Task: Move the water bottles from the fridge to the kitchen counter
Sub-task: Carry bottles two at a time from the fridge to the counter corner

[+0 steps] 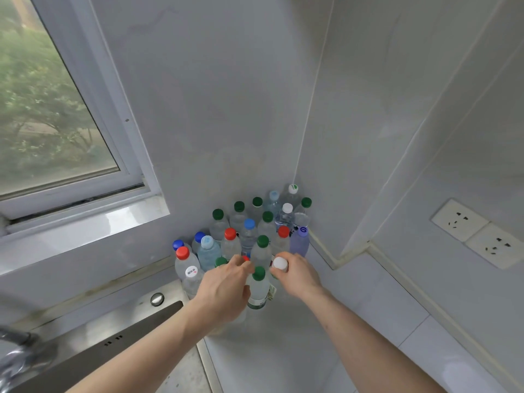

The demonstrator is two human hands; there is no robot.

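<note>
Grey tabletop (283, 350) corner w/ packed bottles (249, 231): left hand (226, 287) grips a red-cap bottle (246, 258), right hand (297, 275) a white-cap bottle (280, 263); set both down straight, w/o knocking the green-cap bottle (258, 287) btwn them.

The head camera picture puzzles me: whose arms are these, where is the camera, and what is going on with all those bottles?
No machine here: a person wears a wide-angle camera on the head, looking down at their own two bare hands. A cluster of clear plastic water bottles with green, red, blue and white caps stands in the corner of a pale grey kitchen counter, beside a steel sink under a window. The right hand grips a white-capped bottle. The left hand reaches around a red-capped bottle, mostly hidden.
</note>
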